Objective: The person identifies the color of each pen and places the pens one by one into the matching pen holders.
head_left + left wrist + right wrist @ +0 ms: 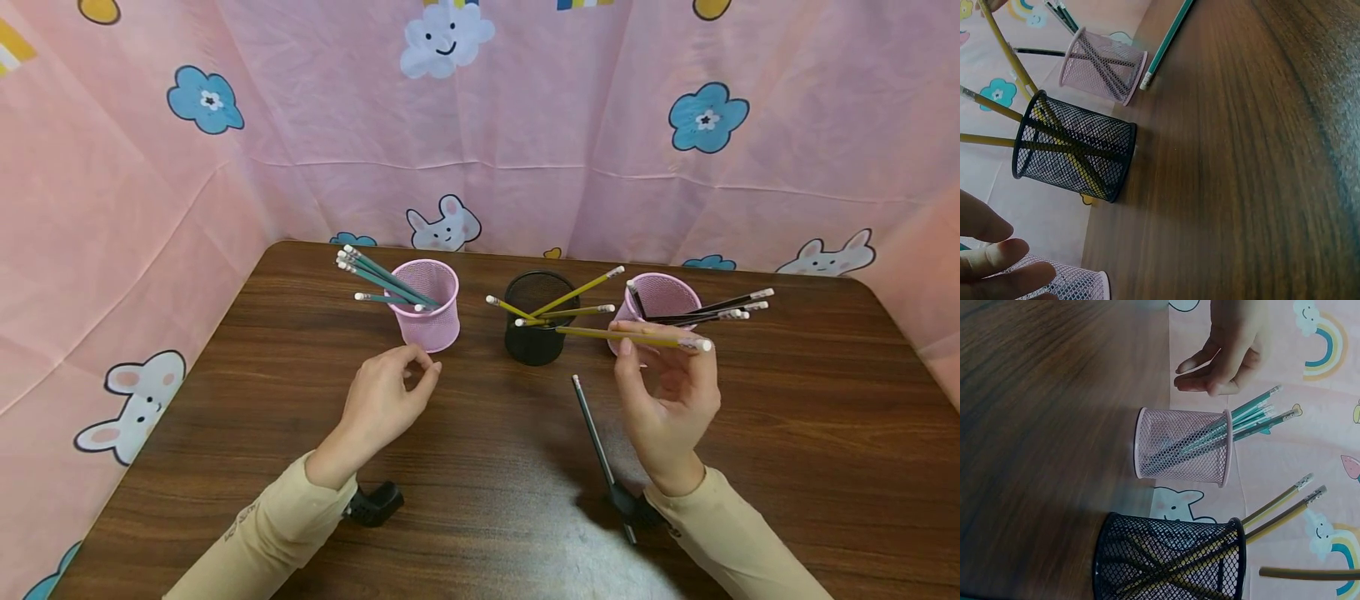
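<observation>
My right hand (670,404) pinches a yellow pencil (633,336) between thumb and fingers. The pencil lies nearly level, white eraser to the right, its other end close to the rim of a black mesh pencil cup (534,346). Several yellow pencils (577,289) lean in that cup. Near the pink mesh cup (435,329) on the left, my left hand (384,396) hovers with loosely bent fingers, holding nothing. That cup has several teal pencils (382,277). Behind my right hand, another pink mesh cup (667,287) holds several black pencils (712,310).
A single teal pencil (592,425) lies on the brown wooden table (480,450), partly under the right wrist's black camera (630,504). A pink patterned cloth (525,125) hangs behind the table and along its sides.
</observation>
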Action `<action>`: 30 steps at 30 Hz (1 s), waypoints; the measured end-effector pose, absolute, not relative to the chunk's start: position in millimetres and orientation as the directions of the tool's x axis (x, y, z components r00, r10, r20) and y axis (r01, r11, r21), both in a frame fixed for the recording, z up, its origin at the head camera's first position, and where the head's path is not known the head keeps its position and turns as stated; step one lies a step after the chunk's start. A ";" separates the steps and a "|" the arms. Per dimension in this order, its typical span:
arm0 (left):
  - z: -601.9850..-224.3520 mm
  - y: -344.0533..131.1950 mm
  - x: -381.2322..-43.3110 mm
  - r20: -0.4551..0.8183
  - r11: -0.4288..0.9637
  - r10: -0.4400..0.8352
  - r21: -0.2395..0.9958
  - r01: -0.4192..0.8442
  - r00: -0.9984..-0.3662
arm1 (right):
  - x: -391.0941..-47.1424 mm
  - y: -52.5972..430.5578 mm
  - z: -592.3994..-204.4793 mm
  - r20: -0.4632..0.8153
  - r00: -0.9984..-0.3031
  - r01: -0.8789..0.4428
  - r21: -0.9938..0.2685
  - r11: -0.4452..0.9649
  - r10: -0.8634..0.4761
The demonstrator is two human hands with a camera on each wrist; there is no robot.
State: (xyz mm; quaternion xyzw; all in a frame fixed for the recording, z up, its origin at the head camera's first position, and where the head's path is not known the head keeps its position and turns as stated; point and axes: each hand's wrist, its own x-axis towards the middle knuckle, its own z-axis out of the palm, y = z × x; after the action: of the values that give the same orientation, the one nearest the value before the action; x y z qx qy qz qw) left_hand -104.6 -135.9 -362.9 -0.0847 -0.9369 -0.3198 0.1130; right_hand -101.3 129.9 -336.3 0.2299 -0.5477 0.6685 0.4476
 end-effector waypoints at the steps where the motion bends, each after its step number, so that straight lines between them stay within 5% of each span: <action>1: -363.3 -135.7 -104.4 0.264 0.782 0.089 0.579 0.232 -0.960 | -101.8 129.6 -336.2 0.796 -0.495 -0.846 -0.532 0.012 0.348; 30: -368.0 -135.0 -103.5 0.246 0.784 0.090 0.580 0.221 -0.965 | -131.1 125.1 -357.8 0.686 -0.725 -0.611 -0.677 0.410 0.054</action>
State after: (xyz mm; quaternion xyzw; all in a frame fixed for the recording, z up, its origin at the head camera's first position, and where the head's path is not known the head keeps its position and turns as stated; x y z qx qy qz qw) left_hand -103.5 -135.0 -368.0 -0.0826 -0.9389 -0.3178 0.1030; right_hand -131.1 125.1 -357.8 0.1798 -0.7745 0.5126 0.3241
